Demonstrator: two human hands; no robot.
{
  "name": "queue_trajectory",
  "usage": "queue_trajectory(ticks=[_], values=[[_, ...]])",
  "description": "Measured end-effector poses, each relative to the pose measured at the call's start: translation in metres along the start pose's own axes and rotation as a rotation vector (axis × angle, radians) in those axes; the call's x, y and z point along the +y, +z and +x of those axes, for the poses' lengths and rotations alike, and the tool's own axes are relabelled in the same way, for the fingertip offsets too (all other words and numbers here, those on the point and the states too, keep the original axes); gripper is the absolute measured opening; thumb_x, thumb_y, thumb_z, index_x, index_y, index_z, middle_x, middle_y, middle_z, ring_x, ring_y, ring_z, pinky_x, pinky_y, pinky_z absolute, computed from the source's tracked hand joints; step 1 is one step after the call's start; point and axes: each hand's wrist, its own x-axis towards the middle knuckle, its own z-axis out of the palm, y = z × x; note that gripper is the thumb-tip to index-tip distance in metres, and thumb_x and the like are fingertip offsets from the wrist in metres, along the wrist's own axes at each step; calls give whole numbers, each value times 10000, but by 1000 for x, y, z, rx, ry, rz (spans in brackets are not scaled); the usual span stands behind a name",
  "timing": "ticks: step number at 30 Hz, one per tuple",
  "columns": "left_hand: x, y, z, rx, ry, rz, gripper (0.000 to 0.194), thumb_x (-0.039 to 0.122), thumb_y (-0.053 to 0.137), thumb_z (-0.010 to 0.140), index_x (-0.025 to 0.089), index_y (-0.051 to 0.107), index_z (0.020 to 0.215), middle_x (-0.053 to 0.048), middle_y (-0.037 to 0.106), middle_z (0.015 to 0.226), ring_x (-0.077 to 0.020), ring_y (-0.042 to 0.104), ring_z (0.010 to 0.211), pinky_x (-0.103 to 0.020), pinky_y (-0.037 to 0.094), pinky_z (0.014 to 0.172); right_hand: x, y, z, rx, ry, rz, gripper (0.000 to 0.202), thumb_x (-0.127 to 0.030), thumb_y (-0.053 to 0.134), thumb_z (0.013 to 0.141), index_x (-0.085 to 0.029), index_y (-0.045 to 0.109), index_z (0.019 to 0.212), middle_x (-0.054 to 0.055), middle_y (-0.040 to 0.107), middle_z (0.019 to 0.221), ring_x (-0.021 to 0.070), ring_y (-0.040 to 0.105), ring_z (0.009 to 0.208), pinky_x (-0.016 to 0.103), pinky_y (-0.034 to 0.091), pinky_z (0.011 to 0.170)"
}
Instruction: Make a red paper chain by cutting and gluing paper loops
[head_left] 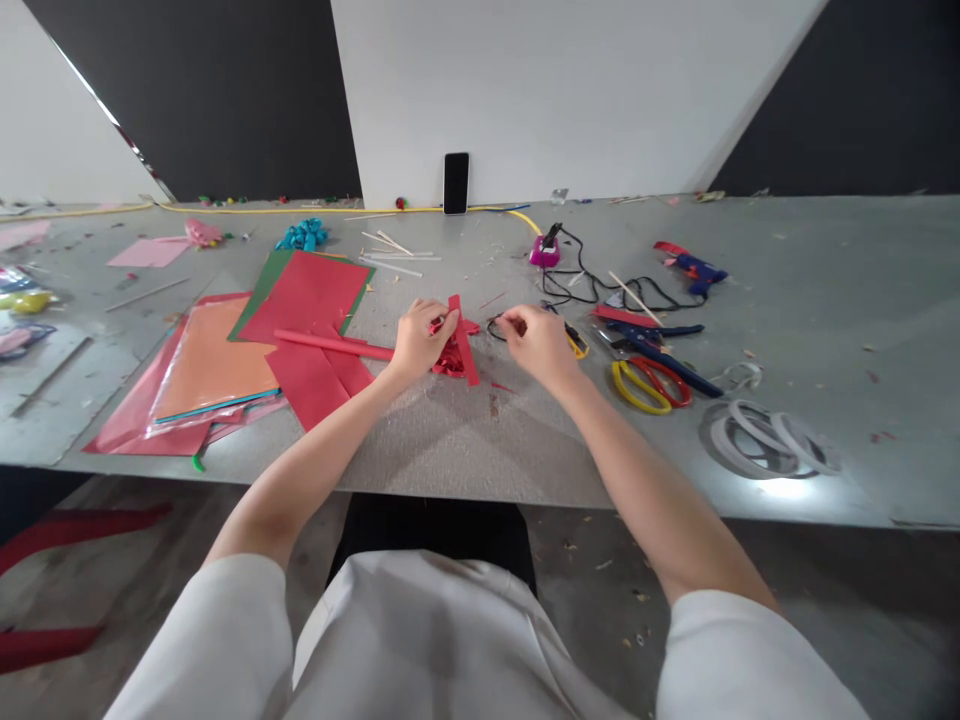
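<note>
My left hand (pixel 421 340) is closed, thumb and fingers pinching a red paper strip (pixel 466 345) that stands slanted. Under and beside the strip lies crumpled red paper (pixel 448 360). A rolled red paper tube (pixel 330 343) reaches from the left, its right end meeting my left hand. To the right, my right hand (pixel 536 340) has thumb and fingers pressed together. A thin dark loop (pixel 493 327) shows by its fingertips; I cannot make out what they grip. Just beyond that hand, yellow-handled scissors (pixel 577 345) are partly hidden.
Red paper sheets (pixel 311 290) and a plastic-wrapped orange sheet pack (pixel 217 350) lie left. At right are blue-handled pliers (pixel 660 350), scissors with red and yellow handles (pixel 641 385), white tape rings (pixel 772 440) and a blue glue gun (pixel 697 272) with black cord. A phone (pixel 456 183) leans behind.
</note>
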Motion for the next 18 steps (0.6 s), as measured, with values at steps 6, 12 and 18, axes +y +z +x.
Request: queue_trajectory(ticks=[6,12,18], values=[[-8,-4,5,82,-223,-132,285,224,642,957,197,600,677,-16,625,709,-160,555,731,-300,418,754,46,-44,17,153,164,-357,138,-260,557,946,-191,661,886,177,753,946,289,685,877,407,491,847],[-18,-5,10,199,-487,-402,331,247,624,974,185,596,650,34,496,602,-108,433,572,-267,328,585,85,-87,18,239,432,-486,229,-308,570,961,-211,630,762,190,706,807,312,638,822,451,438,821],[-24,-9,14,324,-637,-616,387,235,660,962,190,528,601,53,419,574,-84,359,524,-246,307,539,80,-67,12,268,270,-464,312,-183,496,960,-133,669,1215,285,626,1251,403,570,1191,530,449,979]])
